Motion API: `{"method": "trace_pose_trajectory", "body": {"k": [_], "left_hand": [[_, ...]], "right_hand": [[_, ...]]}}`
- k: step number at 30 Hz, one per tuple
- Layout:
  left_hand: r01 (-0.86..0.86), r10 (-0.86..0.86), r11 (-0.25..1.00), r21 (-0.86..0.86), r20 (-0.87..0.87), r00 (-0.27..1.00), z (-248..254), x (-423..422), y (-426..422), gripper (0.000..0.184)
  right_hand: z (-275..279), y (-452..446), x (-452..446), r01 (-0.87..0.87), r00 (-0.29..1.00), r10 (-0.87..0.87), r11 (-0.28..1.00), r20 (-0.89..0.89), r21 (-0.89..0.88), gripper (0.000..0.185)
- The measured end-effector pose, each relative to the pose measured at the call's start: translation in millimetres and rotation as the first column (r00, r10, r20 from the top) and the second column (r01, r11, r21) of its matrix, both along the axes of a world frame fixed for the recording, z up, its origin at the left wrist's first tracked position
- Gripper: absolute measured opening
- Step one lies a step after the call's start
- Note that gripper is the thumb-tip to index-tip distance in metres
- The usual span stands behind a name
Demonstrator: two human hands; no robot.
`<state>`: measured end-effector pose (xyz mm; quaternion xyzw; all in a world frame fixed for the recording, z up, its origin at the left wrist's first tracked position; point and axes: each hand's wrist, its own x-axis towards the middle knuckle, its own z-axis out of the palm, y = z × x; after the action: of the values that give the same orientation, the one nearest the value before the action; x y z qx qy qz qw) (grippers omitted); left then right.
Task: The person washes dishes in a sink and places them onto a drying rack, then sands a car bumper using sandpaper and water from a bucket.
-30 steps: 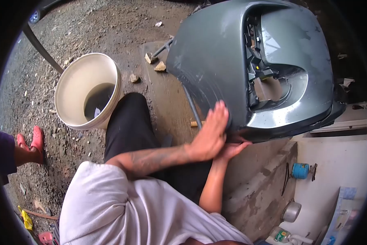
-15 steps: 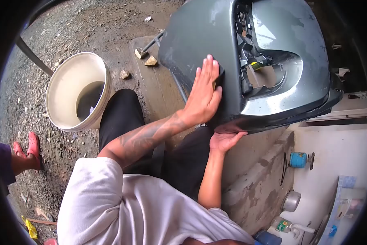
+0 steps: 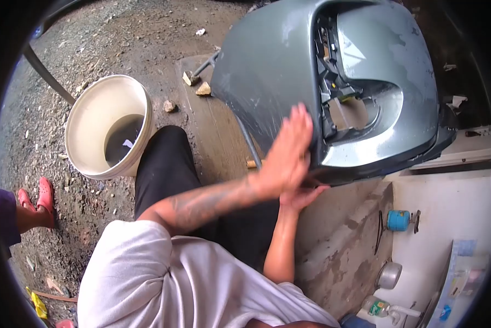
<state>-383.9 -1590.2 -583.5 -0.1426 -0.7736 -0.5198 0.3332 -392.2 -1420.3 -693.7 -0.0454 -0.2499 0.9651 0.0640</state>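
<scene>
A grey car bumper (image 3: 262, 71) with a fog-lamp opening stands in front of me, wet and scuffed on its side. My left hand (image 3: 289, 156), blurred by motion, lies flat with fingers together against the side panel near the lower corner. A thin dark sheet that looks like sandpaper is under that palm, mostly hidden now. Below it, my right hand (image 3: 300, 198) is palm up at the bumper's bottom edge, thumb out to the right. Its fingers are hidden behind the edge, gripping it.
A white bucket (image 3: 73, 134) with dark water stands left of my knee. Stones (image 3: 203, 88) and a metal stand leg (image 3: 248, 139) are by the bumper. A blue canister (image 3: 398, 220) and metal pot (image 3: 389, 275) are at right. Another person's foot in a red clog (image 3: 45, 195) shows at left.
My left hand has slid down and to the right along the bumper's side, toward its lower corner. My right hand stays at the bottom edge. The view has shifted slightly.
</scene>
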Motion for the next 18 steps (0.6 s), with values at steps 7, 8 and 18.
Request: {"method": "trace_pose_trajectory", "body": {"k": [7,8,18], "left_hand": [[-0.125,0.127,0.975,0.186,0.005,0.992,9.1,-48.3,-35.2,0.065],[-0.138,0.140,0.966,0.218,0.008,0.990,12.5,-50.9,-35.1,0.065],[-0.162,0.162,0.954,0.253,0.023,0.987,-8.8,-79.4,-63.7,0.059]], "right_hand": [[21.7,-12.0,11.4,-0.005,0.996,0.033,0.943,-0.079,0.332,0.050],[21.3,-12.2,15.0,-0.005,0.997,0.032,0.944,-0.076,0.329,0.050],[36.7,-33.0,13.4,0.162,0.980,-0.185,0.951,0.066,0.264,0.048]]}}
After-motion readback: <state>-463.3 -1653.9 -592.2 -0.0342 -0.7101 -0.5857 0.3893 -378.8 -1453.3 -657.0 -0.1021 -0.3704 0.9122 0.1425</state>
